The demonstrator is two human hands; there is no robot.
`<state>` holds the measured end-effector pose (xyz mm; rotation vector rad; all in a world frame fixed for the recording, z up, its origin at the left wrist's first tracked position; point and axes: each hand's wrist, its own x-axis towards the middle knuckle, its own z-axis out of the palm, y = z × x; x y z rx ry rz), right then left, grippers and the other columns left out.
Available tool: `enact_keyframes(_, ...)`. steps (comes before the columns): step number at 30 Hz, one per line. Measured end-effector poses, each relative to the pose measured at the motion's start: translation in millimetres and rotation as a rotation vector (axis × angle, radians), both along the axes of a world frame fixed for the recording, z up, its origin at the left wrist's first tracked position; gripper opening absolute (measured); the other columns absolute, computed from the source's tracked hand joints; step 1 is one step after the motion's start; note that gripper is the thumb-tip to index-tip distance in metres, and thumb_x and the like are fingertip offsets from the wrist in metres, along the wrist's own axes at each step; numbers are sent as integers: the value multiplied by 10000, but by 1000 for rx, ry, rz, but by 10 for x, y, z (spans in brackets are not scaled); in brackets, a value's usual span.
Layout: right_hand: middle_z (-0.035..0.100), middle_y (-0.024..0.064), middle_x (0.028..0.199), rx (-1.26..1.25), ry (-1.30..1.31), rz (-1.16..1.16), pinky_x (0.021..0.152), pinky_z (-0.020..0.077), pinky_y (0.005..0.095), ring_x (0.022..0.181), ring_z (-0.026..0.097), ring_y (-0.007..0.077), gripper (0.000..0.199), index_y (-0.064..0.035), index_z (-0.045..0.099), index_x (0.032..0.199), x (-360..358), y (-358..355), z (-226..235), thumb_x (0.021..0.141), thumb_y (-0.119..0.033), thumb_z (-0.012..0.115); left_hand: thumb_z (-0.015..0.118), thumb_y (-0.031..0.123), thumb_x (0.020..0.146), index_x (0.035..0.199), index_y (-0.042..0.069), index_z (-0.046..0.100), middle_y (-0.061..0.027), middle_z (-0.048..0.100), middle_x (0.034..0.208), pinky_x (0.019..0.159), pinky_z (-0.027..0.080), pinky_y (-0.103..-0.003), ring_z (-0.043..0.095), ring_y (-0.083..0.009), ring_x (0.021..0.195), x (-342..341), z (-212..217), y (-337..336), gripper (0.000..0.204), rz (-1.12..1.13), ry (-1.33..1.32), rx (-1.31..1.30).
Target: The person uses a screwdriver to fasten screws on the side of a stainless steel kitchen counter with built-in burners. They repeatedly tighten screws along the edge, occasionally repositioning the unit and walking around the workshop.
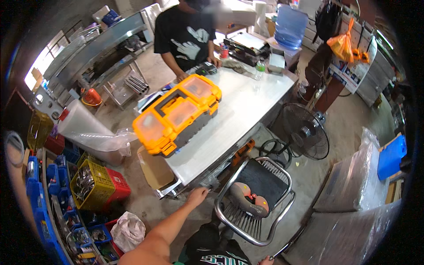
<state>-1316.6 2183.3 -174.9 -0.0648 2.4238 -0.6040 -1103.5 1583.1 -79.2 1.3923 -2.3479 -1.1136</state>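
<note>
My left hand (198,195) reaches forward with its fingers curled closed, just off the near corner of the white-topped table (238,115). Whatever it may hold is too small to tell; a bit of clear plastic (211,183) shows beside it. At the bottom edge, my right hand (266,260) is mostly cut off, its fingers bent by the end of a thin dark line I cannot identify. To the right of my left hand stands a metal-framed chair (289,207) with a U-shaped neck pillow (248,199) on it. An orange-and-black toolbox (174,115), lid closed, lies on the table.
Across the table stands a person (183,37), hands near a dark object. A black fan (304,131) is at the right, beyond the chair, with plastic-wrapped boxes (349,181) nearer. At the left are a yellow crate (88,201), a white sack (128,232) and blue bins (39,207).
</note>
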Motion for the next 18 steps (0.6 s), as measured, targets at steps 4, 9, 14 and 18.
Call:
enact_keyframes(4,698,195,1029,257,-142,725,746,551,440,929,672,298,335,32,654,1115,-336,286,-126,1015,-274,561,565,307,935,966,116,724,-177,707,943,835,525,-511,670,-384,959,1350,385,783,250,-183,-368,-73)
enact_keyframes(9,698,189,1027,237,-263,640,750,559,450,930,679,313,299,-4,644,1140,-271,-381,119,977,-245,577,588,405,921,990,157,749,-173,727,991,839,545,-514,681,-396,986,2781,871,2074,303,-276,-741,275)
enact_keyframes(14,699,183,1025,247,-286,844,754,566,461,932,687,327,290,-40,635,1166,-183,-1171,364,939,-216,593,659,361,871,1065,141,750,-173,732,1028,829,555,-490,695,-381,977,3362,576,2710,307,-217,-680,450)
enact_keyframes(18,699,178,1024,326,-300,1079,757,572,469,933,692,339,306,-69,627,1187,34,-1699,124,908,-193,605,689,326,852,1092,116,750,-100,753,1031,788,564,-432,721,-271,939,4029,48,2607,325,-291,-698,892)
